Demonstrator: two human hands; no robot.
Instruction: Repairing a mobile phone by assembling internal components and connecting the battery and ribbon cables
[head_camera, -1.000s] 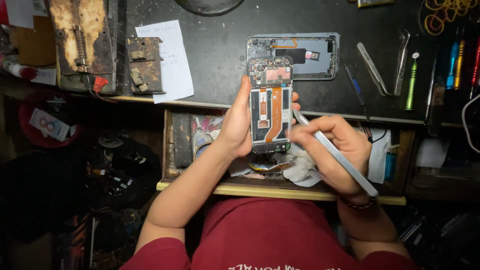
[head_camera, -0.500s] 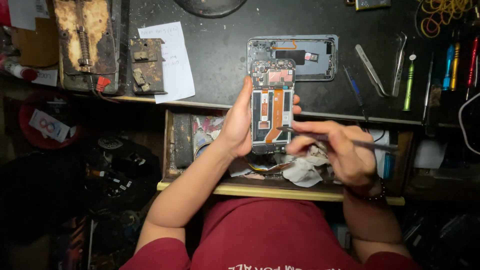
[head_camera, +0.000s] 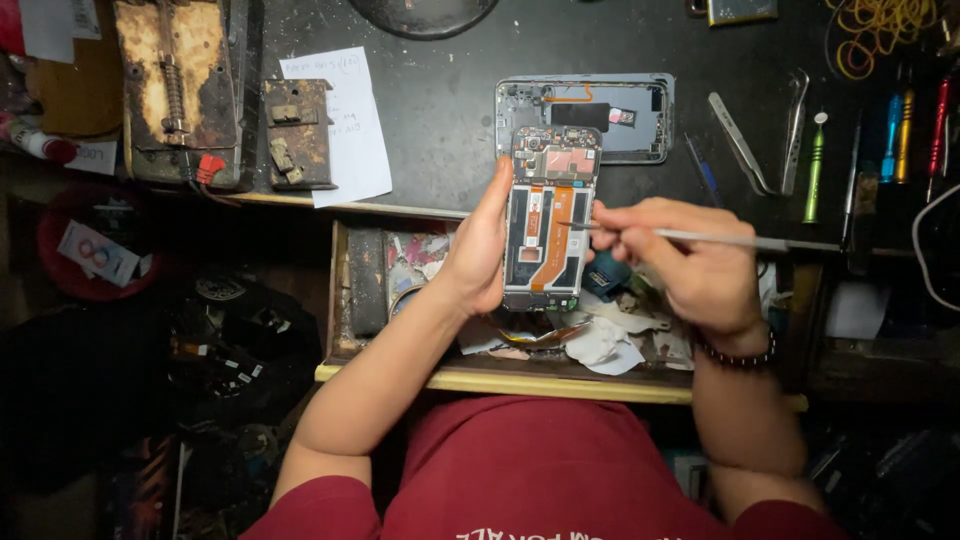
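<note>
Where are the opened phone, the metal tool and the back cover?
opened phone (head_camera: 548, 225), head view, on its orange flex strip.
metal tool (head_camera: 720, 239), head view, mid shaft.
back cover (head_camera: 640, 120), head view, right inner side.

Your phone (head_camera: 548, 215) shows orange ribbons on black; the worktop (head_camera: 440, 110) is black, your shirt (head_camera: 540, 470) dark red, the paper (head_camera: 340, 125) white.

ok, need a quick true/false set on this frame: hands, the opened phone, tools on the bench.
1. The left hand holds the opened phone with orange flex cables upright. True.
2. The right hand is empty. False: it holds a thin grey metal tool, tip at the phone.
3. The detached grey phone back cover lies on the black benchtop behind the phone. True.
4. The silver tweezers are in the open wooden drawer. False: they lie on the benchtop.
</note>
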